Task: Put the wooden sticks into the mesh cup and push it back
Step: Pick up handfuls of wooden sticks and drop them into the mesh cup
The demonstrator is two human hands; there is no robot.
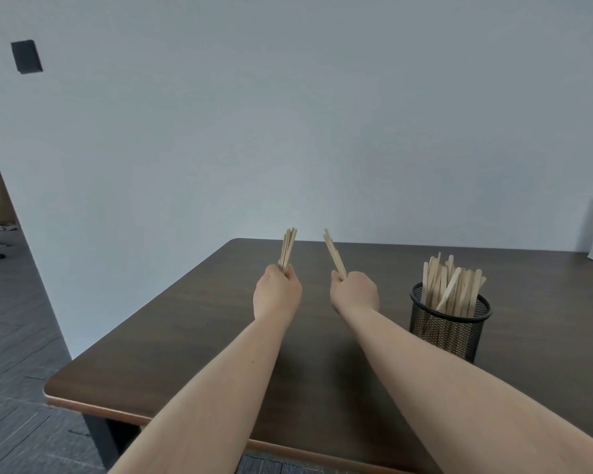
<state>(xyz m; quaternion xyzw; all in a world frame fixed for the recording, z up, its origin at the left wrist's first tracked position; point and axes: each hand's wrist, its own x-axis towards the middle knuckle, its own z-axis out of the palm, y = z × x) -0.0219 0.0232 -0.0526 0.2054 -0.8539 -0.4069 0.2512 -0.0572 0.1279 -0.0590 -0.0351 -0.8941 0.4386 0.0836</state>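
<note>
Black wire mesh forms the cup (448,328), which stands upright on the dark wooden table (185,336) to the right of both arms. It is crowded with pale wooden sticks (452,285) that rise well above its rim and lean in several directions, one lying slanted across the others.

The person's left hand (277,294) is clenched around a small bundle of sticks (287,248), held close together and pointing up and slightly right, away from the body. The right hand (355,291) is likewise closed in a fist on a second, thinner bundle (334,253) that tilts up and to the left. The two bundles stand apart, their tops leaning towards one another without touching.

Both hands hang above the middle of the table, side by side and near each other. The right hand is the closer one to the cup, which stands just beyond that forearm, a little nearer the person than the fist. A plain grey-white wall (288,114) rises behind the table.
</note>
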